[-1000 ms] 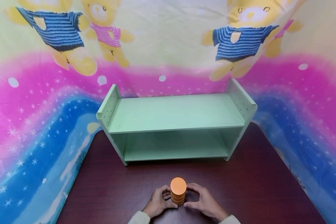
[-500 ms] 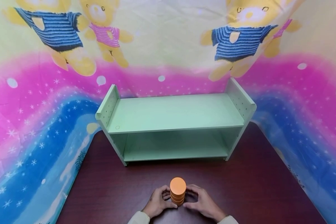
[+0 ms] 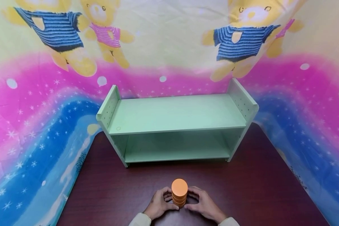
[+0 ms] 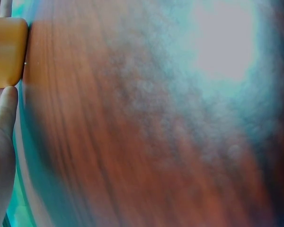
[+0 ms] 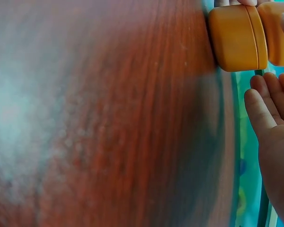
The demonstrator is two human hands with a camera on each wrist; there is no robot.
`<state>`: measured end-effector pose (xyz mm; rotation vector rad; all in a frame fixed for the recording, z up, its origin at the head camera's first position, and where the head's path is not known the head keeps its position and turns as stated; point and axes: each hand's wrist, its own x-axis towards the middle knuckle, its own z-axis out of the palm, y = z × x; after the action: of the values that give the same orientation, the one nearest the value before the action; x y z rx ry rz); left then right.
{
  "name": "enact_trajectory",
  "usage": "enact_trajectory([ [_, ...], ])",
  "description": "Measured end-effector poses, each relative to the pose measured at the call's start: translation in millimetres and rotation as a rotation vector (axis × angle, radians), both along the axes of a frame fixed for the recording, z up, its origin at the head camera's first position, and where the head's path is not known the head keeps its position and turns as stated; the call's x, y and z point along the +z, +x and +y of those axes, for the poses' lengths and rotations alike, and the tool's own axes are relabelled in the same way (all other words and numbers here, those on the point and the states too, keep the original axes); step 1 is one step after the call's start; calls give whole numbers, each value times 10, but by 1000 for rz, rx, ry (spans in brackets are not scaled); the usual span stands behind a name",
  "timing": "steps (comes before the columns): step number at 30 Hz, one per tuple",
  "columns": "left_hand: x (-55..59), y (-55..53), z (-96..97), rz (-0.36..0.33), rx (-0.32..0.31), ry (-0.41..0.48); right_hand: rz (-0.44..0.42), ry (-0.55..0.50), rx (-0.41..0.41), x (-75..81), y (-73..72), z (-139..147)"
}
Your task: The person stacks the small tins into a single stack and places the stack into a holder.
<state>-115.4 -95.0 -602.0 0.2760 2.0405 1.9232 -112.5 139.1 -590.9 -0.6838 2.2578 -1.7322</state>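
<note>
Two orange lidded jars point(image 3: 179, 188) stand stacked, one on the other, near the table's front edge in the head view. My left hand point(image 3: 159, 203) is at their left side, fingers curved around them and thumb at the foot of the stack. In the left wrist view a fingertip of that hand meets an orange jar point(image 4: 7, 53). On the other side my right hand point(image 3: 204, 203) is cupped around the stack. The right wrist view shows the seam of a jar's lid point(image 5: 239, 40) and a small gap between the right fingers point(image 5: 261, 111) and the jars.
A pale green two-tier shelf point(image 3: 175, 114) stands behind the jars, its raised side panels slanting outward in view. It rests on the dark reddish-brown table point(image 3: 101, 194). A colourful bear-print cloth point(image 3: 164, 62) hangs behind and along both sides.
The right hand has shifted very slightly to the left, along with a small shift of the whole head view. The stack and both hands otherwise hold their places.
</note>
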Motion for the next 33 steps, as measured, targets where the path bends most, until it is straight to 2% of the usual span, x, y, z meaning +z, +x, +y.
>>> enact_trajectory([
  [9,2,1,-6,-24,1,13,6,-20,11,-64,-13,-6],
  [19,17,-10,-12,-8,-9,12,-62,6,15,-80,-39,-20],
  [25,57,-9,-6,-66,3,34,-52,27,16,-85,-47,-28],
  [30,60,-8,-2,-79,8,43,-69,46,13,-75,-53,-29],
  [33,51,-11,0,-127,17,82,-81,52,11,-71,-57,-31],
])
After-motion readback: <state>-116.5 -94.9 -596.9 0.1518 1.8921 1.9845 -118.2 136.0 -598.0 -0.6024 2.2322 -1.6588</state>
